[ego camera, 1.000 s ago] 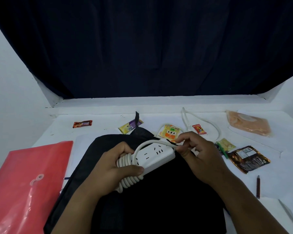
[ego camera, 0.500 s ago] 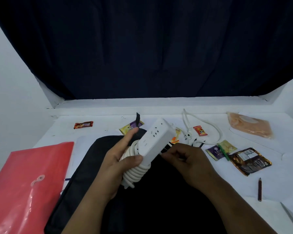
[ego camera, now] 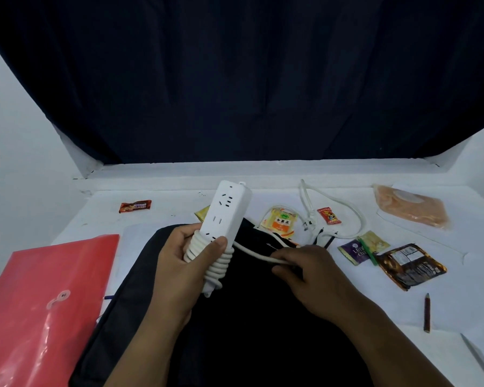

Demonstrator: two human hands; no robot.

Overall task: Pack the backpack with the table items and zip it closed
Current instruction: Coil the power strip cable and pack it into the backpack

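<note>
left hand (ego camera: 179, 255) raised over black backpack (ego camera: 140, 275), fingers and thumb wrapped round white power strip (ego camera: 225, 216), strip tilted up and away. right hand (ego camera: 310, 269) just right of it, knuckles up, pinching loose cord (ego camera: 252, 252) running from coil under left thumb. snack packets beyond right hand on table (ego camera: 458, 303).

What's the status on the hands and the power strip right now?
Left hand grips power strip over its coils. Right hand pinches loose cord. Backpack lies underneath, nothing packed visibly.
</note>
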